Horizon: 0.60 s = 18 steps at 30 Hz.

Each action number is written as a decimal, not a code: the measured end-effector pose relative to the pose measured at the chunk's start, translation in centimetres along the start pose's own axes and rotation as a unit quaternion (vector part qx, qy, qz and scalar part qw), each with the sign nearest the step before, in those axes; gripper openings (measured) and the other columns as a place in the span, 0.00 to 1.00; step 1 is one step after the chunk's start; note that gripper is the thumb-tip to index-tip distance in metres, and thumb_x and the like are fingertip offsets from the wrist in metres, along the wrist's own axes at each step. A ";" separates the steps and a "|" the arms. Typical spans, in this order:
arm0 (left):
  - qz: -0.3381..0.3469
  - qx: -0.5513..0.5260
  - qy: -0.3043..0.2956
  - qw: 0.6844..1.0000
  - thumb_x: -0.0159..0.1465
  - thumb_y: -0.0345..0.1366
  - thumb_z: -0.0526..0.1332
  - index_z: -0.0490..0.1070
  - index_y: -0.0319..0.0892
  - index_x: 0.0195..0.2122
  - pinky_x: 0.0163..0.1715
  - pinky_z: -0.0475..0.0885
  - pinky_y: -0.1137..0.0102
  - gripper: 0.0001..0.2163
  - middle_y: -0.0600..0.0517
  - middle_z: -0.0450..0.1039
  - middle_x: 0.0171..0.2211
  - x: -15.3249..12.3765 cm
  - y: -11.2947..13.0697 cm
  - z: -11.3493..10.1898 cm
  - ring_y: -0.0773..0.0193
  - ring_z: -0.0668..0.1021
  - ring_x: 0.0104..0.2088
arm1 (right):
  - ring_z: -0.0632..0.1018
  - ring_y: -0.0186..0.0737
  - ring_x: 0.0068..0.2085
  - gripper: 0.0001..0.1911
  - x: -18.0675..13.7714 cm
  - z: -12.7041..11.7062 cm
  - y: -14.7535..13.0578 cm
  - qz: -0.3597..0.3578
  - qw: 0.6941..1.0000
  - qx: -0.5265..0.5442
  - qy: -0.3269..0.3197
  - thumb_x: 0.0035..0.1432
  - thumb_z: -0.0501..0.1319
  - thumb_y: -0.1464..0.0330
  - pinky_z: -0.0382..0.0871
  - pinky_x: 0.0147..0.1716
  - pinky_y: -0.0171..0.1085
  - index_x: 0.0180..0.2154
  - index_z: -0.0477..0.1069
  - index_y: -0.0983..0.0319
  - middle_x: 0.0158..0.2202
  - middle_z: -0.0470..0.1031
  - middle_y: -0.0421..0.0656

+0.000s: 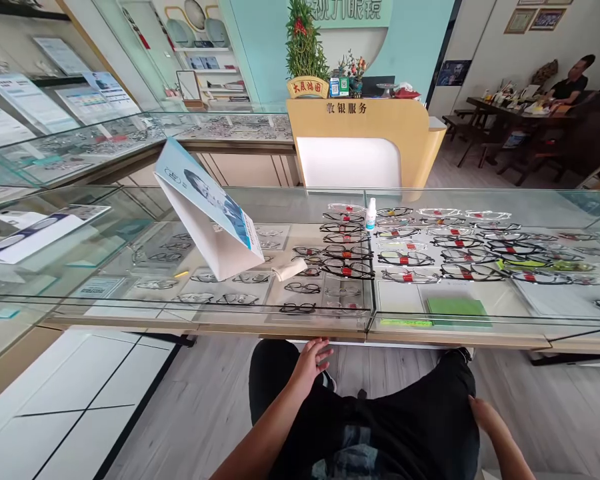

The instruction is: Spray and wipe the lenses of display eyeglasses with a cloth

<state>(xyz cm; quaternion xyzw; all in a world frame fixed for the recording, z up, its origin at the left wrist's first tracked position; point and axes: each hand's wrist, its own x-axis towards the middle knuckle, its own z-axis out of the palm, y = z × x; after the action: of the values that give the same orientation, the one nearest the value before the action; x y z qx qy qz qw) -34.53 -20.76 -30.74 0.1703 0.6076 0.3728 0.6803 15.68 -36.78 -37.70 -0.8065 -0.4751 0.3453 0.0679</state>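
Note:
My left hand (pixel 311 361) is raised over my left knee, just below the front edge of the glass counter (pixel 240 328). Its fingers are spread, with nothing in them. At the outer side of my right thigh rests my right hand (pixel 486 415), its fingers mostly hidden. On the counter top, rows of eyeglasses (pixel 347 269) with red tags lie in front of me. A white spray bottle (pixel 371 215) stands upright among them. To their left lies a crumpled pale cloth (pixel 289 269).
A folded cardboard sign (pixel 207 200) stands on the counter at left, with another printed board (pixel 45 233) farther left. More frames (pixel 237 299) show under the glass. Behind is a wooden cashier desk (pixel 365 120). A person (pixel 570 87) sits at a dark table at far right.

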 end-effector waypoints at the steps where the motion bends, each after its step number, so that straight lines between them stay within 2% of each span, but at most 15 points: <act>1: 0.001 0.006 -0.007 1.000 0.70 0.40 0.72 0.74 0.45 0.55 0.37 0.78 0.71 0.15 0.40 0.80 0.69 -0.2 0.1 0.0 0.52 0.89 0.57 | 0.85 0.60 0.61 0.18 0.3 0.6 0.4 0.055 0.998 -0.013 0.001 0.72 0.75 0.58 0.87 0.48 0.51 0.58 0.81 0.56 0.61 0.82 0.51; 2: 0.000 0.015 -0.014 1.000 0.70 0.40 0.72 0.74 0.46 0.56 0.38 0.79 0.71 0.16 0.40 0.78 0.72 -0.4 0.2 -0.1 0.50 0.88 0.59 | 0.85 0.59 0.62 0.18 0.5 1.1 0.8 0.107 0.994 -0.023 0.003 0.73 0.75 0.58 0.87 0.50 0.51 0.58 0.81 0.55 0.62 0.82 0.51; 4: 0.000 0.032 -0.029 0.999 0.70 0.41 0.72 0.74 0.47 0.58 0.40 0.79 0.69 0.18 0.40 0.74 0.75 -0.7 0.4 -0.3 0.47 0.85 0.64 | 0.87 0.64 0.60 0.12 1.0 2.1 1.1 0.192 0.981 -0.031 0.016 0.77 0.68 0.57 0.87 0.49 0.57 0.48 0.82 0.59 0.58 0.85 0.54; 5: 0.000 0.039 -0.035 0.999 0.71 0.41 0.72 0.74 0.47 0.59 0.42 0.80 0.69 0.18 0.40 0.72 0.77 -0.9 0.5 -0.3 0.45 0.84 0.67 | 0.88 0.67 0.59 0.18 1.1 2.5 1.1 0.214 0.976 -0.029 0.026 0.79 0.60 0.58 0.87 0.49 0.58 0.38 0.80 0.59 0.53 0.86 0.57; 6: 0.000 0.044 -0.039 0.998 0.72 0.41 0.71 0.74 0.48 0.60 0.43 0.80 0.68 0.18 0.40 0.71 0.78 -1.0 0.5 -0.3 0.45 0.82 0.70 | 0.90 0.69 0.58 0.25 1.2 3.0 1.0 0.229 0.972 -0.025 0.035 0.79 0.52 0.61 0.87 0.49 0.58 0.28 0.74 0.58 0.48 0.87 0.59; 7: -0.001 0.045 -0.039 0.998 0.73 0.41 0.70 0.73 0.48 0.60 0.45 0.80 0.67 0.17 0.40 0.70 0.79 -1.1 0.6 -0.3 0.45 0.80 0.72 | 0.90 0.68 0.57 0.28 1.2 3.4 0.8 0.233 0.971 -0.017 0.043 0.76 0.48 0.63 0.87 0.49 0.57 0.22 0.66 0.56 0.44 0.87 0.60; 9: -0.004 0.042 -0.033 0.999 0.74 0.40 0.67 0.72 0.47 0.60 0.46 0.81 0.67 0.15 0.39 0.69 0.79 -1.3 0.9 -0.1 0.45 0.77 0.75 | 0.92 0.69 0.54 0.25 1.1 3.9 0.0 0.226 0.973 -0.004 0.055 0.71 0.48 0.62 0.86 0.51 0.57 0.19 0.59 0.54 0.39 0.87 0.60; 11: -0.011 0.036 -0.025 0.999 0.76 0.39 0.65 0.71 0.46 0.59 0.46 0.81 0.67 0.13 0.36 0.70 0.78 -1.4 1.3 0.3 0.45 0.76 0.76 | 0.93 0.70 0.50 0.24 0.8 4.0 -0.7 0.209 0.976 0.009 0.062 0.68 0.50 0.59 0.87 0.52 0.58 0.18 0.61 0.53 0.35 0.86 0.59; 15: -0.030 0.032 -0.024 0.999 0.79 0.39 0.58 0.74 0.42 0.55 0.45 0.80 0.67 0.10 0.31 0.69 0.77 -1.2 2.6 1.0 0.45 0.78 0.74 | 0.92 0.70 0.46 0.27 -0.3 3.5 -1.5 0.156 0.984 0.029 0.075 0.67 0.50 0.55 0.86 0.51 0.59 0.17 0.67 0.51 0.33 0.86 0.59; 18: -0.032 0.047 -0.031 0.998 0.79 0.39 0.58 0.75 0.41 0.53 0.45 0.80 0.68 0.10 0.31 0.70 0.77 -1.1 3.0 1.0 0.46 0.79 0.73 | 0.91 0.72 0.42 0.28 -1.2 2.7 -1.6 0.129 0.987 0.033 0.091 0.66 0.48 0.54 0.85 0.47 0.61 0.15 0.65 0.51 0.29 0.83 0.59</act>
<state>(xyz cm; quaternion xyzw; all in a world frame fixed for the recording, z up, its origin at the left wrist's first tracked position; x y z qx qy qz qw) -34.43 -19.37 -27.69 0.1941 0.6081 0.3159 0.7020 12.48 -37.52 -38.42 -0.8865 -0.3472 0.2916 0.0920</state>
